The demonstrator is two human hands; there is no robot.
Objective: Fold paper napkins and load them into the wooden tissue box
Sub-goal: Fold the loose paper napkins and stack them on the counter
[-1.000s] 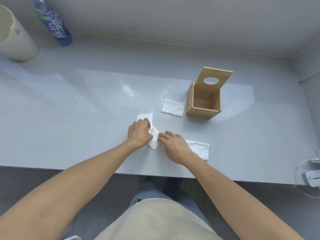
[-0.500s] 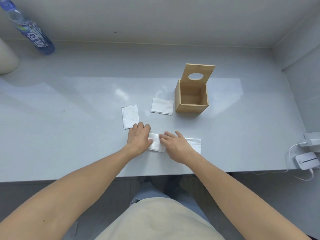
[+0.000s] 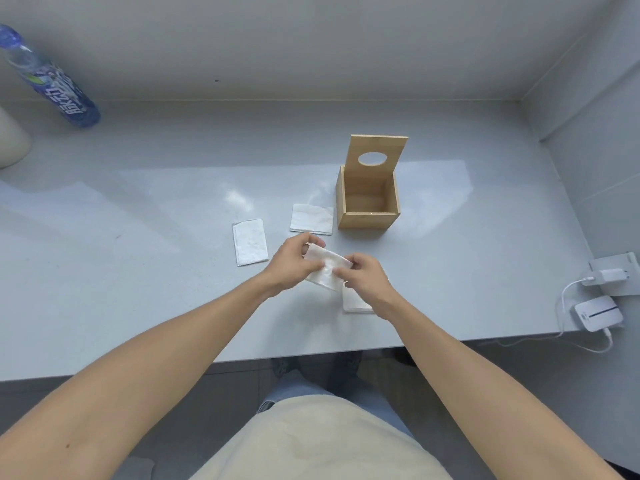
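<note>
A pale grey table set into a grey-walled corner carries an open wooden tissue box, its holed lid upright. A blue-labelled bottle stands far left; a white charger sits at the right edge. Two folded napkins lie left of the box, another under the right wrist. Above the table, left hand and right hand pinch a folded napkin between them
</note>
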